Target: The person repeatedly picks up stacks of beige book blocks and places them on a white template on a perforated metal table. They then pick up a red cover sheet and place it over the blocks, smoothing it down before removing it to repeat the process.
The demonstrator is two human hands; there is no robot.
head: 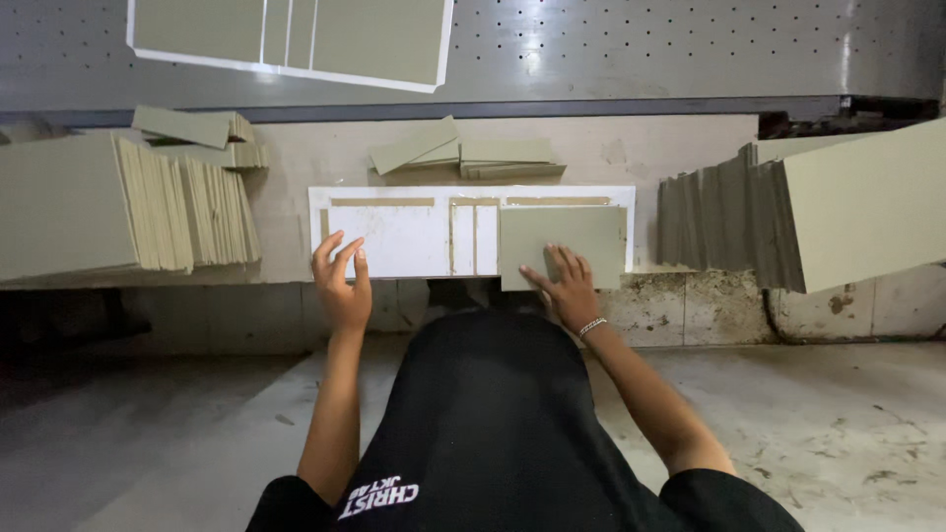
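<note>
Your right hand [569, 291] sits on a matt grey-green board [559, 244], looks like thick cardboard, smooth and dull. Under it the white sheet [394, 241] is paper, slightly glossy. Left of that sheet, the stacked boards [118, 202] have the same matt cardboard look. Behind it, the perforated panel [641, 49] is shiny metal.

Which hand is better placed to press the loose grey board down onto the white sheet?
The right hand: its fingers already rest on the grey board. The left hand is at the white sheet, apart from it.
</note>
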